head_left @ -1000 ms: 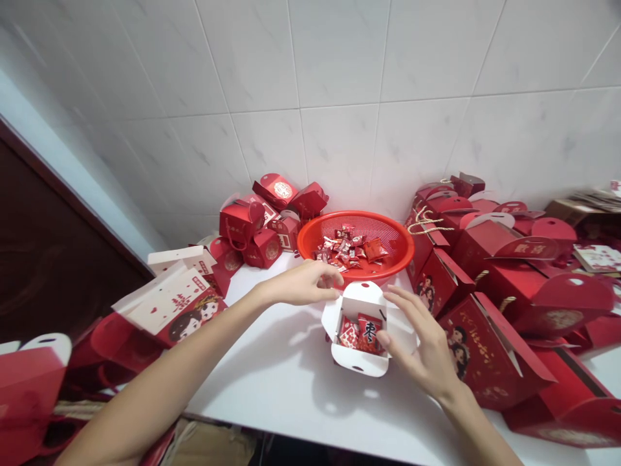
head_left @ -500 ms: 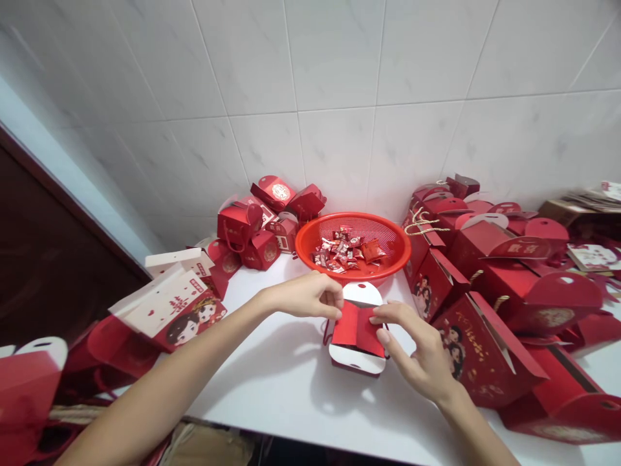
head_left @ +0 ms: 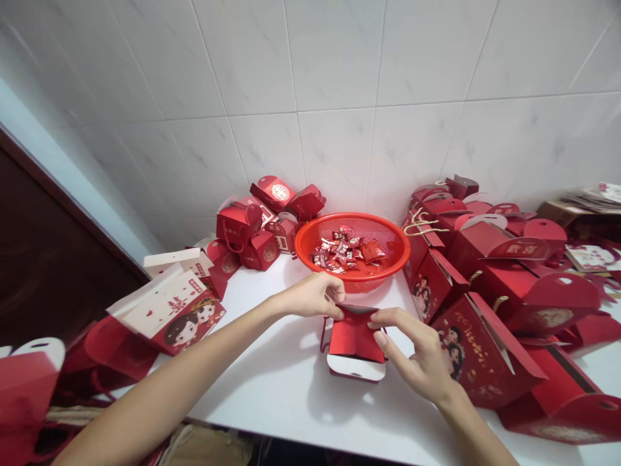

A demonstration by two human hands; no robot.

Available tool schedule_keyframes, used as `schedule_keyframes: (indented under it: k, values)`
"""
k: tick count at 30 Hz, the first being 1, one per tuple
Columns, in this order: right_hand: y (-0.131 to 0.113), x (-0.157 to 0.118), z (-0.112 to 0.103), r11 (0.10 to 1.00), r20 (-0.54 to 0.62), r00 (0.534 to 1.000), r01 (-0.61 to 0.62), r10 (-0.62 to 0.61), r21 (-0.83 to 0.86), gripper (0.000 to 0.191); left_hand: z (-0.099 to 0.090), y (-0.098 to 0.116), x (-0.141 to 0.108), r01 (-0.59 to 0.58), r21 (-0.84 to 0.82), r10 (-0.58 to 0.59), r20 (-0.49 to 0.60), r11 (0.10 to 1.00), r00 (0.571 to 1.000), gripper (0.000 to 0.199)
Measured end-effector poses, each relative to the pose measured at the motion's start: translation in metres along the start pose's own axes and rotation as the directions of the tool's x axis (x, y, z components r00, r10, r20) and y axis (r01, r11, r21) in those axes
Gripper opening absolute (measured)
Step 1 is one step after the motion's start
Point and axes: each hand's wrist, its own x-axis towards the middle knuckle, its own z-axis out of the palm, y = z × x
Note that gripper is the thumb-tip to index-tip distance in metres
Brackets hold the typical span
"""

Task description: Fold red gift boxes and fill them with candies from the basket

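Observation:
A small red box (head_left: pixel 356 340) stands on the white table (head_left: pixel 272 388), its two red top flaps folded inward and a white rounded flap at its near side. My left hand (head_left: pixel 317 296) is closed at the box's far left corner, thumb and bent fingers on the edge of the far flap. On the right side, my right hand (head_left: pixel 410 346) has its index finger on the far right part of the top and its thumb lower down, the fingers bent around that edge. Just behind the box is a red mesh basket (head_left: pixel 354 283) with wrapped candies (head_left: pixel 342 249) inside.
Many red gift boxes (head_left: pixel 524 288) crowd the right side. More small boxes (head_left: pixel 262 249) are stacked at the back left, and a box with cartoon figures (head_left: pixel 179 310) lies at left. A tiled wall (head_left: pixel 334 142) rises behind.
The far flap, which stood up showing its white inside, has been folded down over the box top. Both hands have moved only slightly with it.

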Motion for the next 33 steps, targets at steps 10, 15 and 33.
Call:
schedule_keyframes:
  k: [10, 15, 33]
  values:
    - [0.001, 0.0, -0.003, 0.998, -0.205, 0.977, -0.057, 0.064, 0.039, 0.016, -0.001, 0.033, -0.017, -0.031, 0.379, -0.088, 0.293, 0.925, 0.952, 0.056]
    - [0.006, 0.001, 0.0, 0.987, -0.248, 0.956, -0.161, 0.158, 0.009, 0.015, 0.004, 0.03, -0.015, -0.08, 0.407, -0.034, 0.267, 0.91, 0.963, 0.041]
    - [0.013, 0.003, 0.005, 0.87, 0.05, 0.87, -0.492, 0.491, 0.033, 0.042, 0.002, 0.042, -0.021, -0.007, 0.429, -0.137, 0.305, 0.903, 0.942, 0.064]
